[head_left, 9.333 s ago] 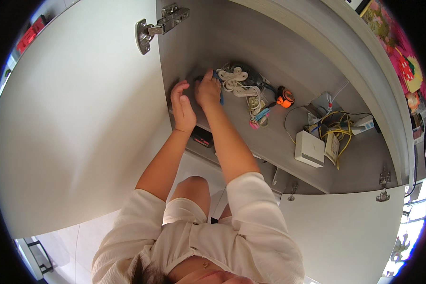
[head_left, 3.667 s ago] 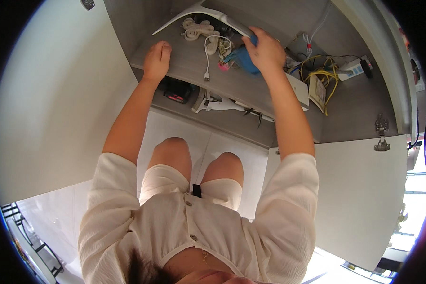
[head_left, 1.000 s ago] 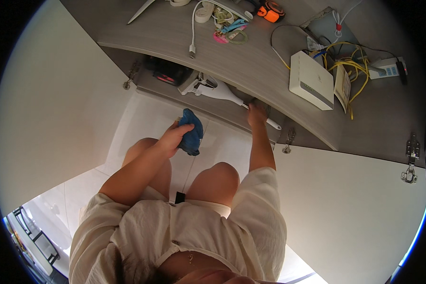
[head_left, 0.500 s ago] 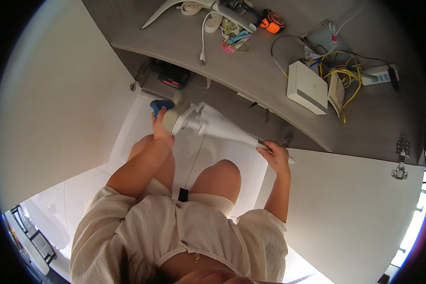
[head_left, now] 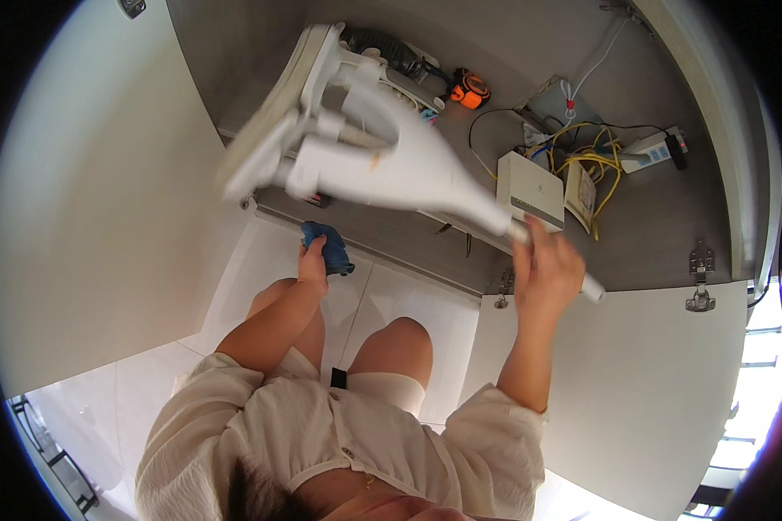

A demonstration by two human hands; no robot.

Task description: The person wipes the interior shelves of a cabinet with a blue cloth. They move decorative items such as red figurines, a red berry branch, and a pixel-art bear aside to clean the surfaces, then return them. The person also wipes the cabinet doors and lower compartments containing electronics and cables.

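My right hand (head_left: pixel 548 267) is closed around the thin handle of a white flat-headed tool (head_left: pixel 413 169). The tool has a tapered body and a broad flat head, blurred by motion, and I cannot tell its exact kind. It is lifted in front of the open cabinet, its head at the upper left. Lower down, above the floor, my left hand (head_left: pixel 314 262) grips a crumpled blue cloth (head_left: pixel 336 252), apart from the tool.
On the cabinet shelf stand a white router box (head_left: pixel 530 189), tangled yellow cables (head_left: pixel 604 165), a white power strip (head_left: pixel 653 154) and an orange-and-black tape measure (head_left: pixel 470 89). Open white doors flank me on the left (head_left: pixel 104 208) and right (head_left: pixel 599 382). A metal hinge (head_left: pixel 700 273) sticks out.
The white tool has risen up and away from my lap, carried by my right hand. My left hand no longer touches its head and keeps the blue cloth, slightly lower.
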